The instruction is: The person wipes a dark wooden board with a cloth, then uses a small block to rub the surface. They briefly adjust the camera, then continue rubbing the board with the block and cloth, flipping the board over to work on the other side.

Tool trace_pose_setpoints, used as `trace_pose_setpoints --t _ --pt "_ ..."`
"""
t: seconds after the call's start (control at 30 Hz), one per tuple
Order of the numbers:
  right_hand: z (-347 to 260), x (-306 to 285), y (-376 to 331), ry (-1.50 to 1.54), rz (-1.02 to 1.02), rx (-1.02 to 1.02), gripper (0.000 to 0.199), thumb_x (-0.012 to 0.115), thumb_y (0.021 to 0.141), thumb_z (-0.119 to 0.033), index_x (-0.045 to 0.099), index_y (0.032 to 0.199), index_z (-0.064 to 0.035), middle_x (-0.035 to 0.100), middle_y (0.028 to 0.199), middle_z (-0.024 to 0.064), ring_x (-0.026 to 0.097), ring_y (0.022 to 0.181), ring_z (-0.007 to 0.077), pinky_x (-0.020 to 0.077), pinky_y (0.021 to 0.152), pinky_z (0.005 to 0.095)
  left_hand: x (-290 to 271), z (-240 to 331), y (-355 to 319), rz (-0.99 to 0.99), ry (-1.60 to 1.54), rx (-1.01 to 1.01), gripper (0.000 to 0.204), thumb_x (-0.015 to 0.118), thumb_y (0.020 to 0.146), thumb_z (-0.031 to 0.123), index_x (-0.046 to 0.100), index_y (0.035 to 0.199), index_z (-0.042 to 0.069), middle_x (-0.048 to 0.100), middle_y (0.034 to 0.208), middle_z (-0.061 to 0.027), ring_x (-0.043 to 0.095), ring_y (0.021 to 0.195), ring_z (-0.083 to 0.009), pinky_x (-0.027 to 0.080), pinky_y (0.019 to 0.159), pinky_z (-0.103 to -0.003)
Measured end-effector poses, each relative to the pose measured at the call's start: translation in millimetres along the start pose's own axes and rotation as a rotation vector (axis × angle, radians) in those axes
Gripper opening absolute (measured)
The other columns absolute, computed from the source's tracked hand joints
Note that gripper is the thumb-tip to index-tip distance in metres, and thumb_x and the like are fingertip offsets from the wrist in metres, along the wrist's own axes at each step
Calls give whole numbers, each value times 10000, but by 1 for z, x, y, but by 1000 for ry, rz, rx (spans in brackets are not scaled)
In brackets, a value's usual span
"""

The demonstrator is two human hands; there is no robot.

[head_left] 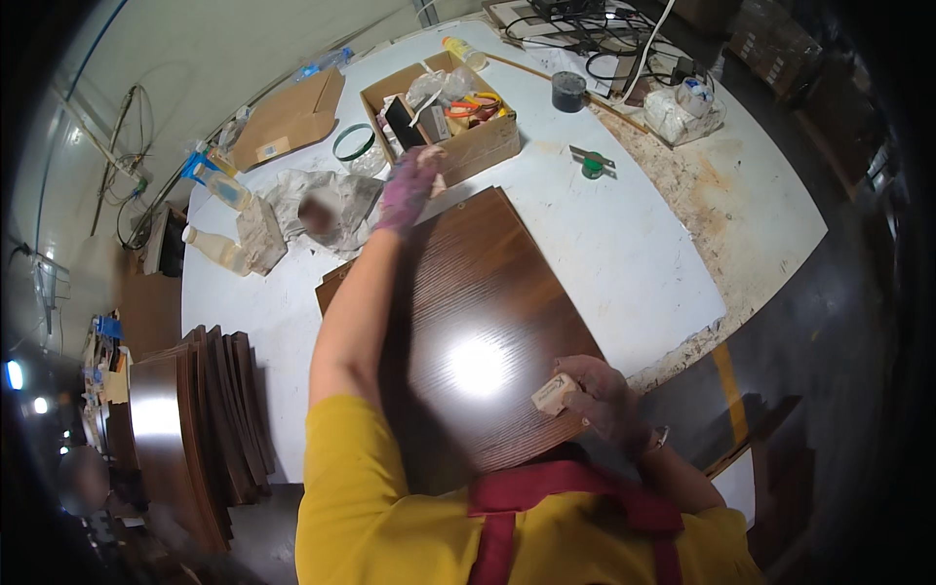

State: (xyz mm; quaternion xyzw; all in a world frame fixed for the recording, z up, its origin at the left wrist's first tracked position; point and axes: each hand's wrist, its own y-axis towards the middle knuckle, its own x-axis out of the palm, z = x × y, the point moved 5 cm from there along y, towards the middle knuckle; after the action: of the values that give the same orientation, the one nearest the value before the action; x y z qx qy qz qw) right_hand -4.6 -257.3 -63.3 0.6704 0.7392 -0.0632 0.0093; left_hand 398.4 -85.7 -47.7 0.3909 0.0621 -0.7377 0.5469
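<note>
A dark brown wood-grain panel [468,283] lies on the white table in front of me, with a bright light reflected in its surface. My right hand [606,398] grips a small beige block [554,394] over the panel's near right corner. My left hand [409,187], in a purple glove, is stretched out past the panel's far edge, at the near side of a cardboard box [478,156]. Its fingers are bunched and smeared, so I cannot make out whether they hold anything. Clear plastic bags, orange-handled tools and other small items fill the box.
Left of the box are a crumpled grey cloth [336,210], a green tape roll [353,142] and plastic bottles [216,250]. Several dark panels [200,419] stand stacked at the left. A black round container [568,92], a green-and-metal tool [592,164] and tangled cables [624,49] lie farther right.
</note>
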Motion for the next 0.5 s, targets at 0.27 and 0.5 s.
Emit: trace_pose_setpoints --t 0.27,0.5 --pt "-8 -13 12 206 89 43 368 578 881 -76 524 1229 31 585 1103 88 583 1001 154 493 881 304 -188 26 -170 322 -498 -374 299 544 977 267 615 1195 75 624 742 -16 558 569 -78 426 468 -210" --pt "-17 -58 29 548 71 -141 428 583 938 -237 499 1238 56 570 1040 99 569 908 145 476 814 273 -281 -4 -351 673 -649 -517 344 551 968 437 567 1126 132 551 754 8 506 561 -102 414 471 -232"
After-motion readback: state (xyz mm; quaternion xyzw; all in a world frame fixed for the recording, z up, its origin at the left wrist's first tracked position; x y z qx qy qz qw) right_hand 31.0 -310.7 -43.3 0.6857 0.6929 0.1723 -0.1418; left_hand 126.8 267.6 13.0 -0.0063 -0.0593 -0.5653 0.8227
